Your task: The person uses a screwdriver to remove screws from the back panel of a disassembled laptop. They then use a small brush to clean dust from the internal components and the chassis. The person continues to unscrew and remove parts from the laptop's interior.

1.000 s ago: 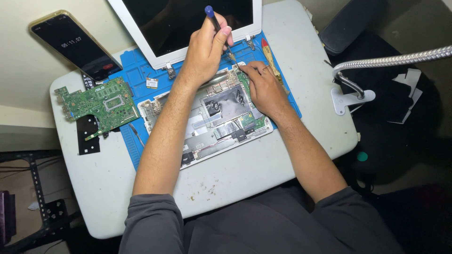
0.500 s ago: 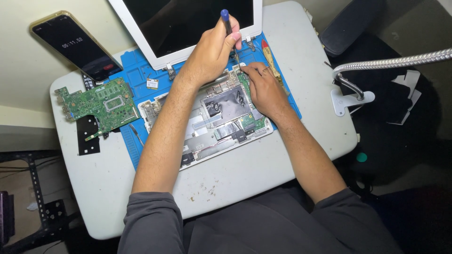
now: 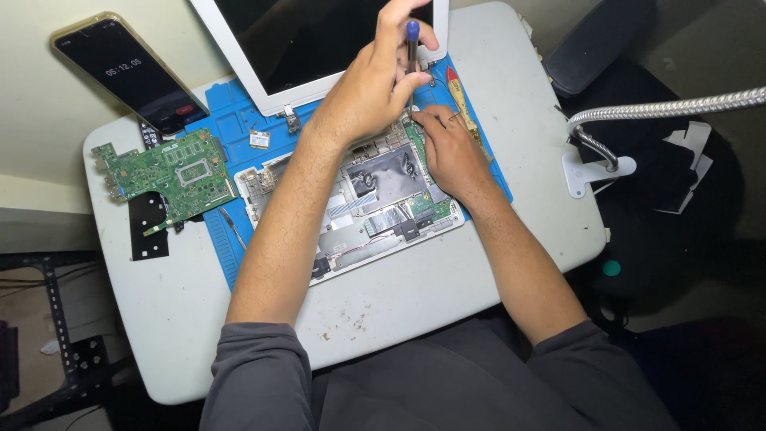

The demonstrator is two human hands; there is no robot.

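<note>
A small grey table (image 3: 511, 263) is seen from above, its rounded edges running close to the work on every side. A blue work mat (image 3: 227, 120) covers the upper middle of the frame, and an opened laptop base (image 3: 375, 207) is laid on it, slightly tilted, its lower edge hanging past the mat toward the bare table near the person's lap. The white-framed screen (image 3: 311, 40) is folded back at the top centre and hems in the upper edge of the working area.

The left hand (image 3: 367, 84) is raised at top centre, its fingers clenched around a blue-handled screwdriver (image 3: 412, 44) that is held upright over the upper right corner of the base. The right hand (image 3: 447, 148) is rested on that same corner, just right of centre, fingers curled down onto the parts; whether anything is pinched under them cannot be told.

Little free room is left there: a yellow and red tool (image 3: 463, 100) lies on the mat just beside the right hand. More open table is found at the lower left and right of the frame.

The base is shown with its cover off: silver shielding, dark foil patches, thin wires and small green boards are exposed. A green circuit board (image 3: 167, 172) lies at the left, partly on the mat, with a phone (image 3: 128, 72) at upper left and a lamp's flexible arm (image 3: 670, 108) at the right.
</note>
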